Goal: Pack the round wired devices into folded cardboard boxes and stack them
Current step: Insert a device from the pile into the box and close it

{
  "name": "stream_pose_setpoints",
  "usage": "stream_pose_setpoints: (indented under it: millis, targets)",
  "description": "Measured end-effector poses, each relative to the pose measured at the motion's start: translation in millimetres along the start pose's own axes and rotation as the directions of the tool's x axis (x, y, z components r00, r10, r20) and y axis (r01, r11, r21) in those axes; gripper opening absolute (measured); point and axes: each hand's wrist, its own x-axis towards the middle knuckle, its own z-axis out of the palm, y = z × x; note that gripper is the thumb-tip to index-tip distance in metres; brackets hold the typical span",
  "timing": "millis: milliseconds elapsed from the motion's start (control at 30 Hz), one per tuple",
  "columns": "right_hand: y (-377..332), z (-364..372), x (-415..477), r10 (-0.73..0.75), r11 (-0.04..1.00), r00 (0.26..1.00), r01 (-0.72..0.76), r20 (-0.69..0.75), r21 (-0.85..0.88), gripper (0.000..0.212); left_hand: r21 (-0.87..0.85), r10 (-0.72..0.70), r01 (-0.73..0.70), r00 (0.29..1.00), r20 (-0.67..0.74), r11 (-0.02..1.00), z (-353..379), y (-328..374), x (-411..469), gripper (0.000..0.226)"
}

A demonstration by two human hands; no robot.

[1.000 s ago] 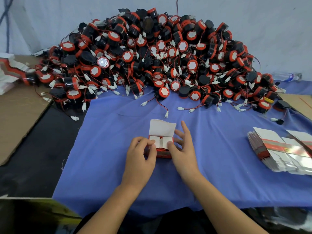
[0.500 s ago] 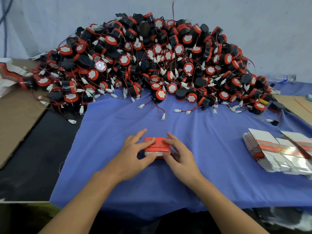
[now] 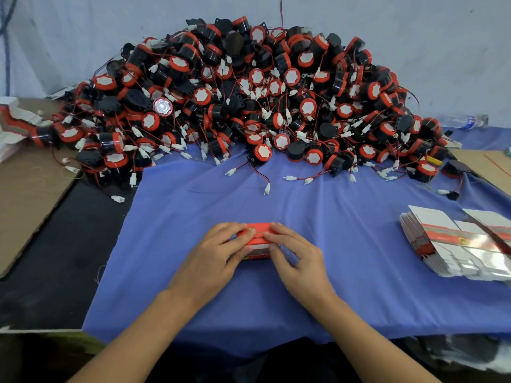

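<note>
Left hand [image 3: 213, 255] gripped the left end of the cardboard box [image 3: 258, 236]. The box lay on the blue cloth [image 3: 345, 217] between both hands, long axis left-right, equally near each. Right hand [image 3: 297, 252] pinched the right end. A second earlier the white flap stood open; here it was closed.

Red box [image 3: 258, 236] lettering illegible; flat-carton stack [image 3: 453, 246] cropped at right.

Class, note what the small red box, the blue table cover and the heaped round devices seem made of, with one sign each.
Red box: printed card, slightly glossy; crisp folded edges.
Blue table cover: matte woven cloth; wrinkles, loose threads.
Round devices: probably moulded plastic; smooth black bodies, red rims.
</note>
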Motion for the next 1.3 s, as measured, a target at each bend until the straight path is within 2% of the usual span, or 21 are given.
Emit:
stream_pose_setpoints:
  millis: [67, 167, 300, 367, 433, 500, 567, 633, 700, 833, 900, 1067, 1167, 1300]
  targets:
    - [-2.2, 1.0, -1.4, -0.021, 0.999, 1.0, 0.021, -0.012, -0.037, 0.03, 0.1, 0.02, -0.019, 1.0, -0.011, 0.995, 1.4, 4.8, -1.9, 0.045]
    - [-5.5, 4.3, -4.1, -0.103, 0.975, 0.995, 0.099, -0.014, -0.197, 0.025, 0.249, 0.076, -0.064, 0.996, -0.037, 0.966, 8.1, 10.5, -6.2, 0.035]
    - [-11.8, 5.5, -10.9, -0.132, 0.938, 0.989, 0.148, 0.074, -0.314, 0.033, 0.272, 0.048, -0.048, 0.999, 0.007, 0.961, 9.0, 14.6, -13.1, 0.046]
    - [-14.0, 2.7, -12.2, -0.065, 0.952, 0.995, 0.086, 0.081, -0.293, 0.036, 0.117, -0.095, 0.096, 0.995, -0.016, 0.988, 10.6, 19.1, -12.9, 0.043]
    - [-15.6, -0.9, -10.9, 0.024, 0.976, 0.998, -0.009, 0.064, -0.217, 0.038, -0.085, -0.244, 0.239, 0.968, -0.052, 0.967, 10.9, 23.5, -8.4, 0.038]
    - [-16.9, -1.9, -8.1, 0.118, 0.987, 0.993, -0.117, 0.009, -0.109, 0.046, -0.287, -0.388, 0.352, 0.918, -0.081, 0.891, 14.1, 27.5, -1.0, 0.039]
    - [-16.6, -2.3, -5.1, 0.277, 0.954, 0.959, -0.267, -0.063, 0.137, 0.053, -0.476, -0.522, 0.431, 0.85, -0.071, 0.767, 22.6, 32.9, 8.0, 0.041]
    - [-15.6, -6.0, 0.8, 0.437, 0.866, 0.889, -0.375, -0.135, 0.331, 0.049, -0.558, -0.619, 0.486, 0.783, -0.064, 0.673, 34.8, 39.8, 23.1, 0.033]
    - [-12.8, -15.6, 11.1, 0.496, 0.836, 0.849, -0.409, -0.183, 0.366, 0.043, -0.595, -0.657, 0.504, 0.752, -0.054, 0.625, 49.0, 45.4, 44.5, 0.025]
    - [-4.1, -45.3, 37.6, 0.522, 0.832, 0.813, -0.417, -0.257, 0.367, 0.044, -0.629, -0.605, 0.472, 0.797, 0.005, 0.617, 75.2, 60.9, 93.9, 0.018]
    - [5.9, -62.3, 54.2, 0.538, 0.833, 0.776, -0.427, -0.329, 0.353, 0.045, -0.617, -0.544, 0.447, 0.838, 0.036, 0.648, 90.1, 71.6, 121.4, 0.017]
    - [37.2, -101.0, 99.5, 0.558, 0.822, 0.709, -0.4, -0.433, 0.405, 0.059, -0.638, -0.319, 0.354, 0.931, 0.175, 0.684, 130.1, 97.5, 196.7, 0.035]
    - [63.9, -122.9, 130.6, 0.586, 0.808, 0.659, -0.434, -0.471, 0.398, 0.065, -0.634, -0.223, 0.374, 0.925, 0.308, 0.677, 161.5, 110.1, 239.3, 0.043]
    - [96.9, -144.1, 172.4, 0.655, 0.755, 0.578, -0.511, -0.487, 0.41, 0.072, -0.659, -0.206, 0.475, 0.871, 0.445, 0.584, 204.7, 116.8, 285.6, 0.047]
